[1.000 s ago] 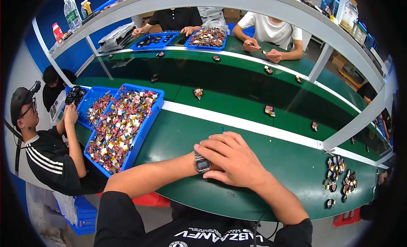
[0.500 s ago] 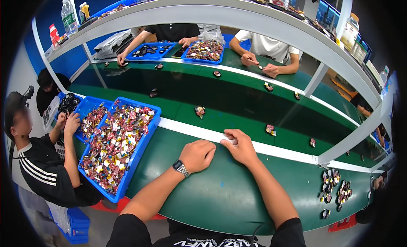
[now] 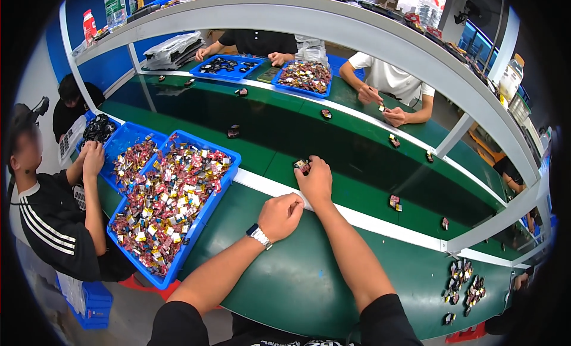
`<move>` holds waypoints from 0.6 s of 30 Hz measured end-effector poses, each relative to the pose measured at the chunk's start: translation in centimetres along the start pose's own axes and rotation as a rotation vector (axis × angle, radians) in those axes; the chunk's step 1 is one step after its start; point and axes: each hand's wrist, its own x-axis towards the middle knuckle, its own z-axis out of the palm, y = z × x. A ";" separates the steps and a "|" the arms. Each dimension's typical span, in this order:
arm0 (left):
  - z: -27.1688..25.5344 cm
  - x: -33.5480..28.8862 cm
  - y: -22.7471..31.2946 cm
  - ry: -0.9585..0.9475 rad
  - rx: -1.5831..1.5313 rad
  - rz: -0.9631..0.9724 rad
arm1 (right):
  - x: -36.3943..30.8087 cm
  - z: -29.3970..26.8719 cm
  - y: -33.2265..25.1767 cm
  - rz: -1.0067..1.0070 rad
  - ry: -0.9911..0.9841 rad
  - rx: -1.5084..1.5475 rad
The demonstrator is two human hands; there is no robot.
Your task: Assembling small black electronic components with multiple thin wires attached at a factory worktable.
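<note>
On the green belt, my right hand (image 3: 315, 179) reaches past the white rail, its fingers closed on a small electronic part (image 3: 301, 165) with dark, red and pale patches. Its far side shows; my fingers cover the rest. My left hand (image 3: 279, 217), below a wristwatch (image 3: 260, 235), rests curled by the white rail (image 3: 339, 214). Nothing shows within its bent fingers. Similar small parts lie along the belt, one to the right (image 3: 395, 203) and another farther back (image 3: 233, 131).
Left of my arms stands a blue tray (image 3: 205, 218) heaped with small parts. Several clusters of parts (image 3: 459, 277) lie at the right of the green table (image 3: 273, 289). A grey shelf frame (image 3: 333, 13) arches overhead. Co-workers sit at the left and across the belt.
My right hand has moved forward and left from the rail onto the belt and closed on a small part. My left hand stays curled by the rail. The view has shifted slightly.
</note>
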 end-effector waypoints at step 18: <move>1.5 -0.4 4.8 -0.726 -0.833 -0.654 | -14.7 -16.7 3.7 -0.371 -0.136 0.229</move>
